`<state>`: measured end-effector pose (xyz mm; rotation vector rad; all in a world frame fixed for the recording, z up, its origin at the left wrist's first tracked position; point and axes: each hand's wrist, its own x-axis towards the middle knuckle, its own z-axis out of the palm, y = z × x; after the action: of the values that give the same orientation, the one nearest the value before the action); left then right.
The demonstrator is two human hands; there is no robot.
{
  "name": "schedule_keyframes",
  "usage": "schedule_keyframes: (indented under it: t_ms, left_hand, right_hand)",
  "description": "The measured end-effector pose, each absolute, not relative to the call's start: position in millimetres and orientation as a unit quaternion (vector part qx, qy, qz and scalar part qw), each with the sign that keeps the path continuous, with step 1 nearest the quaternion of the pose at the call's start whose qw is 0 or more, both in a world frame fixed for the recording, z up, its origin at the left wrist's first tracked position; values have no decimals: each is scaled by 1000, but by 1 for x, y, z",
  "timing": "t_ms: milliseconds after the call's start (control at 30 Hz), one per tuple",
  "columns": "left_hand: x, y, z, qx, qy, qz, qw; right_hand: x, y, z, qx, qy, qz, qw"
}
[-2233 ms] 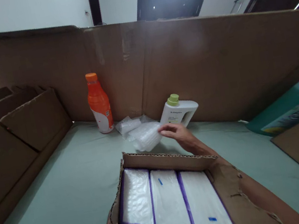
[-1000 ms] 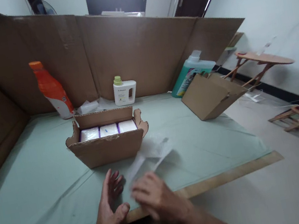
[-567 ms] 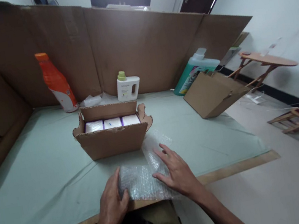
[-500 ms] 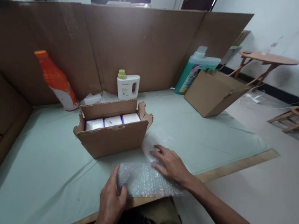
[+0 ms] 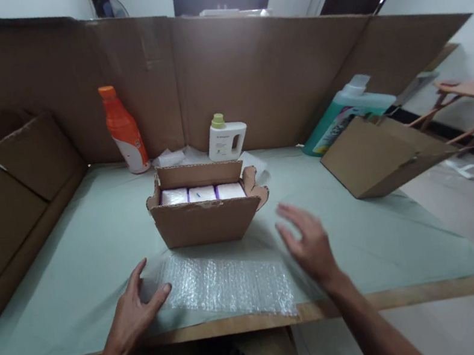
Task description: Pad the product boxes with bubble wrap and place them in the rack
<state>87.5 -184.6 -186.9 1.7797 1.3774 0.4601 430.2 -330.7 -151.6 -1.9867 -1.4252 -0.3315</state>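
- Since a moment ago, the right hand (image 5: 308, 244) has been drawn off the bubble-wrap sheet (image 5: 228, 283), and a second piece of wrap (image 5: 257, 165) has been brought behind the carton's right end.
- The right hand is held open and slightly blurred, just beyond the sheet's right end.
- The left hand (image 5: 132, 312) is held open, thumb and fingers spread around the sheet's left end; whether it is touched cannot be told.
- The sheet is laid flat along the front of the bench (image 5: 368, 246), before the open carton (image 5: 206, 223).
- Three white packs (image 5: 202, 194) are held in the carton.
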Motion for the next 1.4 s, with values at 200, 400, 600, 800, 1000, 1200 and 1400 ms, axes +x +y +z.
schedule_keyframes:
  t_ms: [200,400,600,800,1000,1200,1400]
  left_hand:
    - [73,-170,-200,806,534,67,248]
    - [48,-168,-192,810,535,132,198]
    - [111,-140,-174,796,453,300,266]
    - [167,-108,-172,767,394,294,413]
    - [162,-118,-184,799,414,319,297]
    - [128,-204,-214,949,200,230,83]
    - [76,-197,-246,976,182,118,-19]
  right_hand:
    - [349,-374,-202,-656,-729,28,194]
    - [394,-381,-196,-715,-642,-39,274]
    - [407,-310,-181,-773,-481,129,394]
    - [418,-245,-187,-764,-459,190,411]
    - [432,-246,-187,-783,-446,143,410]
    - [332,-307,-207,-717,-618,-31,322]
    - [300,-346,-234,-712,-679,-11,178]
